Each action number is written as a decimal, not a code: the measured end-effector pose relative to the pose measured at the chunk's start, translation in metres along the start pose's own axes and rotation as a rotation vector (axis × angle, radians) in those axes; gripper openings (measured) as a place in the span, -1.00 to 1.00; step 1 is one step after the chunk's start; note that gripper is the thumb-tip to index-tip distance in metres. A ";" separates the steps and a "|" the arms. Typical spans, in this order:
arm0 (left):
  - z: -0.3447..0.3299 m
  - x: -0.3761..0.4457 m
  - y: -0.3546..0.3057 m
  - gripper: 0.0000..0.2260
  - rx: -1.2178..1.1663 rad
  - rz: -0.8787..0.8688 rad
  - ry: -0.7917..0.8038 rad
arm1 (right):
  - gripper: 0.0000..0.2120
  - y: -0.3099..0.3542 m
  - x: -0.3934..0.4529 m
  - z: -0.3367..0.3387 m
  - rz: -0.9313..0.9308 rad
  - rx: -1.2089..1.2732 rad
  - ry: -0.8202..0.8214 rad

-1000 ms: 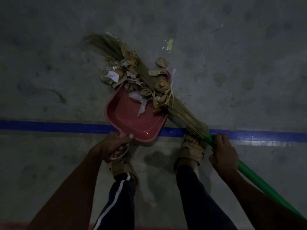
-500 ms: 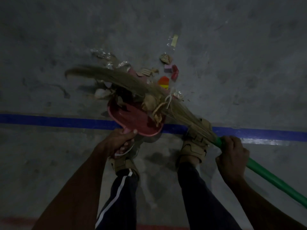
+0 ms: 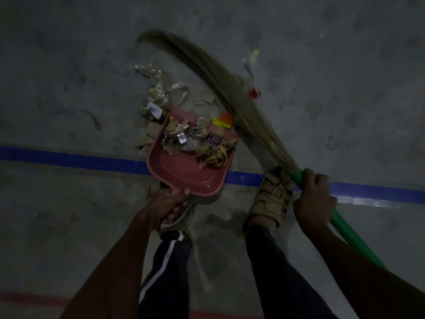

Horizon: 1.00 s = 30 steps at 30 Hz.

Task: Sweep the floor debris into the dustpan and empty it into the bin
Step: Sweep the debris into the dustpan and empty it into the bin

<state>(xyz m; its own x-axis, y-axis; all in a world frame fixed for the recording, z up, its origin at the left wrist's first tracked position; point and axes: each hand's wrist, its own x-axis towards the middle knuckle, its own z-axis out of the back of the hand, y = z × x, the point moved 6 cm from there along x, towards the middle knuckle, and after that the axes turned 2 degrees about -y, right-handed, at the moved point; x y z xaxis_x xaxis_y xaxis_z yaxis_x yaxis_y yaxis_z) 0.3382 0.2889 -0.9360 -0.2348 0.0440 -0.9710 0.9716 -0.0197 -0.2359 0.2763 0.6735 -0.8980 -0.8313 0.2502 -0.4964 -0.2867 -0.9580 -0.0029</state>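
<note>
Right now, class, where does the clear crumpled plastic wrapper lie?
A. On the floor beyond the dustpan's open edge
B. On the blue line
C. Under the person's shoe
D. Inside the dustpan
A: the clear plastic wrapper lies on bare floor beyond the dustpan.

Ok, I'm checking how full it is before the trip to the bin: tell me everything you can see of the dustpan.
The dustpan is a reddish-pink scoop, plastic by its shine, with raised side and back walls and an open front lip facing away from the person. It sits low and tilted across the blue floor line. The left hand grips its handle at the back. Crumpled paper, foil and wrappers fill the front half; the rear is bare. More litter lies beyond the lip, and the broom passes along its right side.
</note>
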 end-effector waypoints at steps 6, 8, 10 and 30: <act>0.001 -0.003 0.013 -0.46 -0.012 0.008 -0.022 | -0.32 0.012 -0.011 -0.016 0.207 0.036 0.150; 0.000 -0.007 0.016 -0.52 -0.058 -0.014 -0.021 | -0.29 0.016 -0.014 -0.015 0.244 0.058 0.158; 0.000 -0.015 0.017 -0.57 -0.112 -0.046 -0.031 | -0.30 0.023 -0.015 -0.009 0.258 0.114 0.150; -0.011 -0.069 0.130 -0.45 -0.465 -0.035 -0.151 | -0.40 0.164 0.036 0.006 0.446 0.096 0.105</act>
<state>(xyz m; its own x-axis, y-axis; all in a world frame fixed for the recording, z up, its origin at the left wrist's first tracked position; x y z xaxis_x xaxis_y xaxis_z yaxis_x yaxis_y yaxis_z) 0.4809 0.2939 -0.8994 -0.2363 -0.1090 -0.9656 0.8653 0.4284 -0.2601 0.1970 0.5266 -0.9110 -0.8321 -0.2031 -0.5161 0.0405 -0.9503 0.3088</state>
